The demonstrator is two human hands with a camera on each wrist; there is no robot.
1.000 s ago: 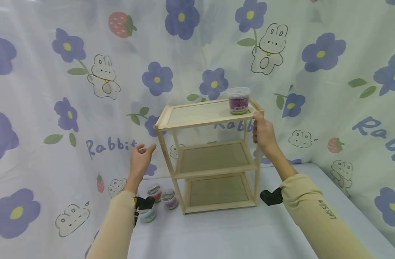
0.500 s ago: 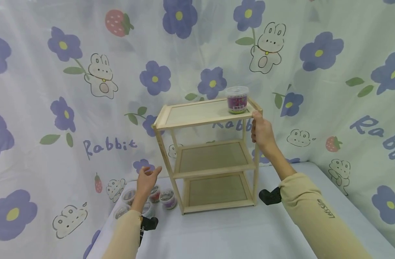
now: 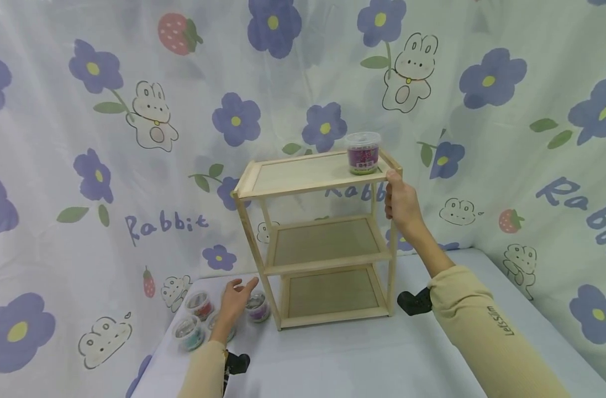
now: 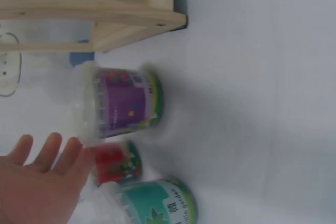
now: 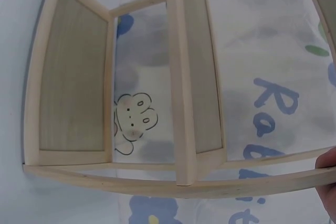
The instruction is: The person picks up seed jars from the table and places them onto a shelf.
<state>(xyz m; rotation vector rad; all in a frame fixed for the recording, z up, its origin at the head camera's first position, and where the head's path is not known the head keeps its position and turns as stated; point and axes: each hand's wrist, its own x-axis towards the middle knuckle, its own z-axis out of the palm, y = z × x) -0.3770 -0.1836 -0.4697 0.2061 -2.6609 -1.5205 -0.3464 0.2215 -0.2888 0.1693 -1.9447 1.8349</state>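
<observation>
My right hand (image 3: 404,204) grips the top right front corner of a three-tier wooden shelf rack (image 3: 327,262). A purple-labelled plastic tub (image 3: 363,153) with a clear top stands upright on the rack's top tier, near that hand. My left hand (image 3: 235,304) is low at the rack's left, fingers extended and holding nothing. Nearest it is another purple tub (image 4: 128,100), beside the rack's left front leg; whether fingertips touch it, I cannot tell. In the left wrist view a red tub (image 4: 111,162) and a teal tub (image 4: 157,203) stand just past it.
More tubs stand left of my left arm, including a red one (image 3: 199,305) and a teal one (image 3: 188,333); another is partly hidden by the wrist. White cloth covers the table (image 3: 342,359). A rabbit-and-flower printed curtain (image 3: 283,72) hangs behind the rack.
My left hand has come down and slightly right, from beside the rack's upper left to the tubs on the table. The right hand keeps its grip, and the rack stays put.
</observation>
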